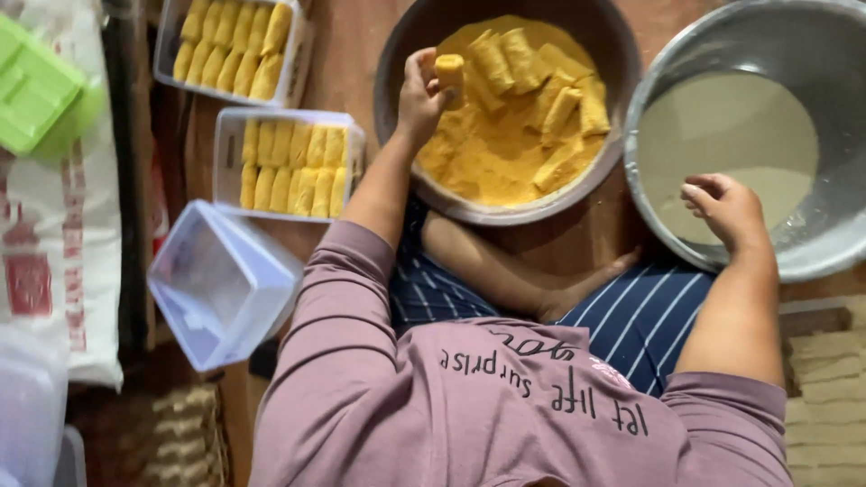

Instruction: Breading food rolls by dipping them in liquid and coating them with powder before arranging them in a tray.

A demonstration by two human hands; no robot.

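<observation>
Fingers (422, 74) of the left hand (419, 97) pinch a roll (449, 70), a short, stubby cylinder coated all over in fine yellow crumbs, its blunt end facing the camera. It is held just above the near-left rim of the dark bowl (395, 54). That bowl holds a bed of yellow crumbs (492, 158) with several more coated rolls (550, 90) lying on it toward its far right side. Right of the bowl, touching its rim, stands a steel basin (812, 54) of pale batter (731, 126); the right hand (726, 209) rests on its near rim, fingers loosely curled and holding nothing. Left of the bowl sit two clear trays (287, 162) packed with rows of coated rolls, and nearer the person an empty clear tub (221, 284) lies tilted.
</observation>
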